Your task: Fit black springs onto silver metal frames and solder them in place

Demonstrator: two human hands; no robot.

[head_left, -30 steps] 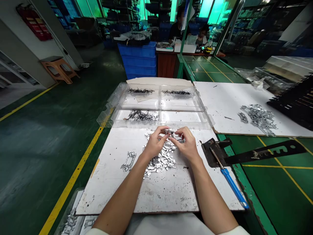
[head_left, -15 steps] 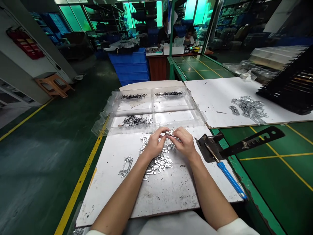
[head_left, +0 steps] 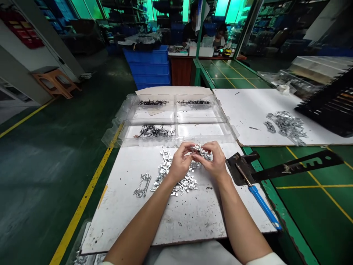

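Between my two hands, above the far side of a heap of parts, is a small silvery metal part [head_left: 197, 148]. My left hand [head_left: 180, 162] grips it from the left with thumb and fingers. From the other side my right hand [head_left: 214, 158] pinches the same part; its exact shape is partly hidden by the fingers. Under and beside the hands lies the pile of shiny metal parts [head_left: 186, 184] on the white board [head_left: 193, 224]. Left of the pile sits a separate frame-shaped metal part [head_left: 142, 185].
A clear divided tray [head_left: 176, 119] with thin black pieces [head_left: 156, 131] lies beyond my hands. To the right are a blue-handled tool [head_left: 263, 206] and a black metal bracket [head_left: 242, 167]. More metal parts [head_left: 286, 125] lie on another board. Two people sit in the background.
My hands have tilted the metal part up, so more of it shows between the fingers. The whole view has shifted slightly.
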